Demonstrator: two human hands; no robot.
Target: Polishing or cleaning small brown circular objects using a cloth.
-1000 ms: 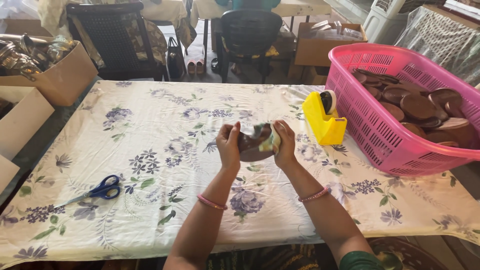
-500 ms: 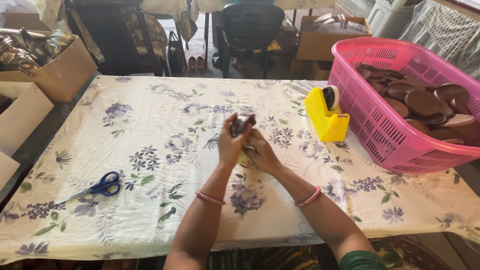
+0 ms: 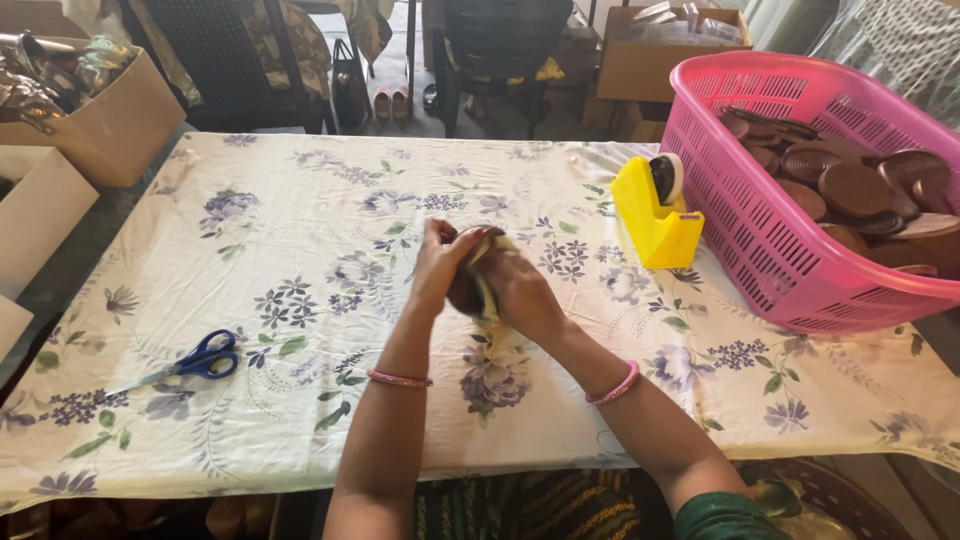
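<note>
Both hands meet above the middle of the flowered tablecloth (image 3: pixel 300 250). My left hand (image 3: pixel 440 265) and my right hand (image 3: pixel 515 290) press together around a small round brown disc (image 3: pixel 468 285) with a strip of pale yellowish wrapping on it. The disc stands on edge between the palms and is mostly hidden by the fingers. Each wrist wears a pink bangle.
A yellow tape dispenser (image 3: pixel 655 215) stands right of the hands, beside a pink plastic basket (image 3: pixel 790 270) holding several brown discs. Blue-handled scissors (image 3: pixel 190 362) lie at the left. Cardboard boxes (image 3: pixel 110 120) sit at the left edge; chairs and boxes stand beyond the table.
The hands turned the disc from flat and spread between them to edge-on and closed in tighter around it, moving slightly toward me.
</note>
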